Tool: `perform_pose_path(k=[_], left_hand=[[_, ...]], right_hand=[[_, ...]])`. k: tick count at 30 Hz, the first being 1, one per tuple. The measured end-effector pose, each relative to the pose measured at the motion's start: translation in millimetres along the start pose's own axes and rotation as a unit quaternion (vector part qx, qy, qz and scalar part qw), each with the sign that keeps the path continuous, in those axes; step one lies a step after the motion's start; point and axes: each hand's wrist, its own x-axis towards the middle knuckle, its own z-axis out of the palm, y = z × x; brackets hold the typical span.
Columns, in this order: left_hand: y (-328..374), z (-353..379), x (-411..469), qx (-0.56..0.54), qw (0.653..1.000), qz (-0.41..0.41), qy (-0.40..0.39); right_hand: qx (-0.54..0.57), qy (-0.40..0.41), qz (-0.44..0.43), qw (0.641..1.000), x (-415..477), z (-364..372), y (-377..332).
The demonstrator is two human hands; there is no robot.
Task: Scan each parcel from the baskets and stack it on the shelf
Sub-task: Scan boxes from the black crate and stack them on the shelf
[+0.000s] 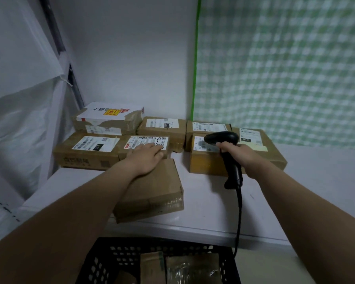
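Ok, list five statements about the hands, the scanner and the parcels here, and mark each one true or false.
1. The right hand grips the black scanner. True.
2. The left hand lifts a parcel in the air. False: its straight fingers rest on a labelled parcel that lies on the shelf.
3. The black basket below the shelf is empty. False: parcels lie in it.
4. A white-topped box sits at the shelf's back left corner. True.
5. A cable hangs from the scanner's handle. True.
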Motion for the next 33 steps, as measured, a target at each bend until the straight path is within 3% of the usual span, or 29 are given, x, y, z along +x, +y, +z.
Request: perform_pose_path(k=[9, 15, 20, 24, 29, 33], left_hand=[[-7.4, 5.9, 6.1, -0.028, 0.998, 0.034, 0.044], [2.4, 3.8, 11.5, -0.041, 0.997, 0.028, 0.060], [33.0, -1.4, 16.4, -0.035, 0.999, 0.027, -0.018], [30.7, 0.3, 15.0, -0.098, 0.994, 0.039, 0.007], [25.6, -2.7, 7.4, -0.158, 0.985, 0.072, -0.022], [15.8, -12.0, 0.4, -0.151, 0.985, 0.063, 0.059]], right_hand=[[-0.018, -0.040, -0.060, 0.997, 0.4, 36.3, 0.2], [-0.006, 0.011, -0.064, 0.998, 12.2, 23.7, 0.7], [0.000, 0.010, -0.055, 0.998, 13.8, 13.4, 4.1], [0.031, 0.012, -0.055, 0.998, 15.2, 8.6, 10.4], [0.008, -0.005, -0.073, 0.997, 16.9, 19.6, 8.7], [-0.007, -0.039, -0.096, 0.995, 19.3, 23.9, 0.4]])
